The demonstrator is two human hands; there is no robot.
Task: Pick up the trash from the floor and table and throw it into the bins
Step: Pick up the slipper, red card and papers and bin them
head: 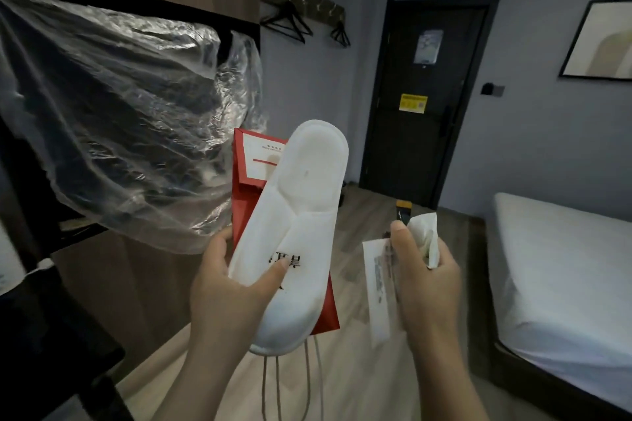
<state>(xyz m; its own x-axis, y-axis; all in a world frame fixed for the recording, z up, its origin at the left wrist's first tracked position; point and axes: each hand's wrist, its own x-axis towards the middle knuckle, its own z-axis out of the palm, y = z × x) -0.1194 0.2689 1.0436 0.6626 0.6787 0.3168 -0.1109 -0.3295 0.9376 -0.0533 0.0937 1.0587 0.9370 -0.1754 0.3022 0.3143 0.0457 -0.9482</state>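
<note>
My left hand point(225, 287) grips a white disposable slipper point(301, 202) with black print, its sole side facing me, together with a flattened red paper bag point(244, 202) behind it. The bag's cord handles point(309, 376) hang below. A large clear plastic sheet point(113, 126) billows to the left of that hand; whether the hand holds it cannot be told. My right hand point(424, 280) pinches a white printed paper slip point(378, 287), a crumpled white tissue point(427, 236) and a small dark packet with a yellow end point(403, 210).
A bed with a white sheet point(561, 270) fills the right side. A dark door point(424, 96) stands ahead across the wooden floor point(362, 215). Black-framed furniture point(41, 202) is at the left, and hangers point(290, 22) hang on the wall.
</note>
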